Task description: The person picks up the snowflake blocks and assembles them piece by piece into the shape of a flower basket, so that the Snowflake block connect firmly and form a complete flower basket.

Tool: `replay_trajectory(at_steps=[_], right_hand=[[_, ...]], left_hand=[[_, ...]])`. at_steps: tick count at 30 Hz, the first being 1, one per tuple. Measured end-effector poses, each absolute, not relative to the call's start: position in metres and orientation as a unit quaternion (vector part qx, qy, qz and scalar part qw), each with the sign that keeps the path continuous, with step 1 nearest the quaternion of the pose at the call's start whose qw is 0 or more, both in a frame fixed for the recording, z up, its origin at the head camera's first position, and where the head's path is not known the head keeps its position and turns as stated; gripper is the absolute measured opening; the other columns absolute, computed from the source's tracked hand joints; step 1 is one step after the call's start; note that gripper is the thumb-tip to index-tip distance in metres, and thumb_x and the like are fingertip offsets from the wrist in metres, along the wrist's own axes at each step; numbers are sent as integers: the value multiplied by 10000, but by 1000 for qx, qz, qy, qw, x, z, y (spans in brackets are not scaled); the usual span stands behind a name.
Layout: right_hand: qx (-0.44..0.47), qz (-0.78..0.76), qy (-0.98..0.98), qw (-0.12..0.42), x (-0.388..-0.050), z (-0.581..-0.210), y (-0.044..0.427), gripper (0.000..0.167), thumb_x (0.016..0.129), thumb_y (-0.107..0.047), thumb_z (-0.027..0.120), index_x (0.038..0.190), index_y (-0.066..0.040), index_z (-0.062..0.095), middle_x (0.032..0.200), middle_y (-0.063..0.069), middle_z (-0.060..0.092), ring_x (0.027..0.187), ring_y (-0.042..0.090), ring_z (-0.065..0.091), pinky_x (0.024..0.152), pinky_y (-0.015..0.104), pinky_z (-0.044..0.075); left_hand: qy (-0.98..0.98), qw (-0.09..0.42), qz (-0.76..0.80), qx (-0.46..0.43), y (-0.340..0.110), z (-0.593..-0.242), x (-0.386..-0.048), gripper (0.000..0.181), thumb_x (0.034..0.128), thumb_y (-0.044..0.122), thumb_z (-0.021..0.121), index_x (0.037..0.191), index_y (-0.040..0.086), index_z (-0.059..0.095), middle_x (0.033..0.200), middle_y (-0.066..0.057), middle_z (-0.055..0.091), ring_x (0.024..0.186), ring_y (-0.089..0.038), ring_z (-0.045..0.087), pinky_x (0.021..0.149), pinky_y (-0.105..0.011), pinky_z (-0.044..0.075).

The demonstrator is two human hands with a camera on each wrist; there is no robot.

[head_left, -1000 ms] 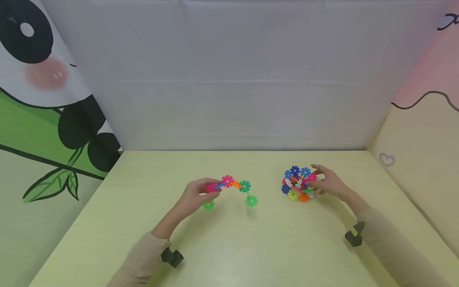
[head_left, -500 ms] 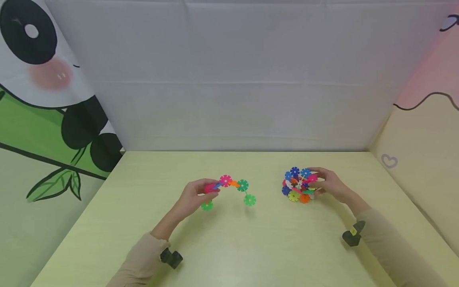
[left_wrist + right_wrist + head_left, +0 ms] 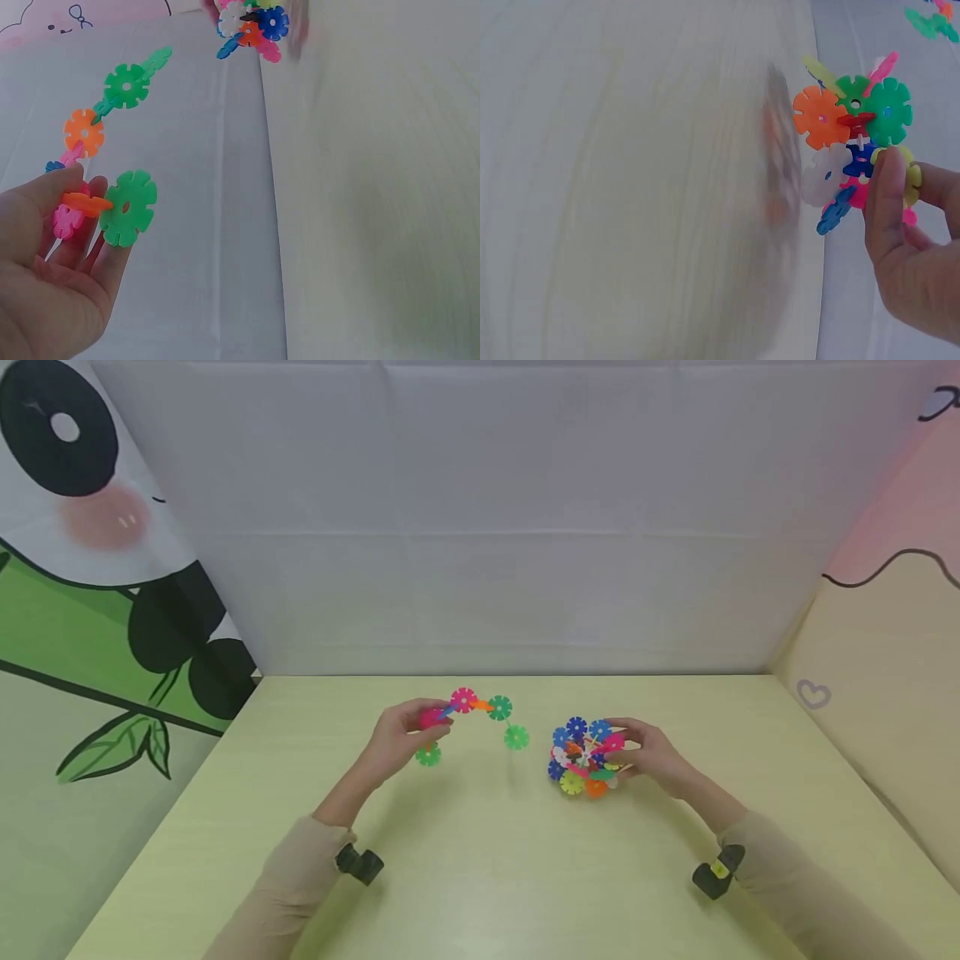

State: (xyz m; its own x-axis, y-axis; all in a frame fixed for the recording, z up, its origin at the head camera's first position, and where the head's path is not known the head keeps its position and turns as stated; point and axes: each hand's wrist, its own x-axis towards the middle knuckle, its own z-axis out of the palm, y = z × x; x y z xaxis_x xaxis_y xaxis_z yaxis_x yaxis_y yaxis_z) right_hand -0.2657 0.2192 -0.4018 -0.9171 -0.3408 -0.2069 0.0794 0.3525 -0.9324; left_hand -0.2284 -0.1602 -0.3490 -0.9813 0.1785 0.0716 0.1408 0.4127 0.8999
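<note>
Near its pink end, a curved chain of interlocking snowflake discs [image 3: 500, 707] is pinched between the thumb and fingers of my left hand [image 3: 390, 745]. Pink, blue, orange and green discs make up the chain, and its green end hangs free to the right. In the left wrist view a green disc [image 3: 129, 208] sits close to the fingertips. My right hand [image 3: 660, 762] grips a multicoloured ball of snowflake discs [image 3: 573, 783] by its right side. White, orange and green discs [image 3: 889, 112] face the right wrist camera; the fingers hide part of the ball. A gap separates chain and ball.
Both hands are over a pale wood-look table [image 3: 480, 877]. Behind it stands a grey-white cloth backdrop [image 3: 480, 593]. Printed cartoon panels flank it, a green-and-white one [image 3: 112, 635] at left and a pink-and-cream one [image 3: 885, 643] at right. Each wrist wears a dark camera.
The right hand has brought the disc ball leftward, nearer the chain. The left hand has risen in the head view with the chain in its grip.
</note>
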Motion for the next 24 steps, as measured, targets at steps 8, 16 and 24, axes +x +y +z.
replay_trajectory(at_steps=[8,16,24], right_hand=[[-65,-577,789,201,-247,-410,176,625,919,-12,639,1481,9,366,1348,310,467,719,97,657,639,245,597],[-72,-588,778,209,-237,-412,153,614,914,-29,649,1467,14,386,1344,313,465,667,114,663,637,269,604],[-78,-509,835,191,-237,-399,163,672,919,-203,690,1474,17,380,1306,290,545,812,241,725,732,350,619]], left_hand=[[838,7,537,92,-154,-339,-235,390,935,80,654,1311,-8,594,1193,-260,683,1043,-343,687,730,-145,552],[838,7,538,97,-138,-341,-238,382,937,79,651,1310,14,601,1203,-224,685,1052,-323,687,748,-155,559],[835,16,537,117,-124,-341,-237,379,936,80,651,1304,2,605,1227,-224,659,1035,-308,681,750,-177,567]])
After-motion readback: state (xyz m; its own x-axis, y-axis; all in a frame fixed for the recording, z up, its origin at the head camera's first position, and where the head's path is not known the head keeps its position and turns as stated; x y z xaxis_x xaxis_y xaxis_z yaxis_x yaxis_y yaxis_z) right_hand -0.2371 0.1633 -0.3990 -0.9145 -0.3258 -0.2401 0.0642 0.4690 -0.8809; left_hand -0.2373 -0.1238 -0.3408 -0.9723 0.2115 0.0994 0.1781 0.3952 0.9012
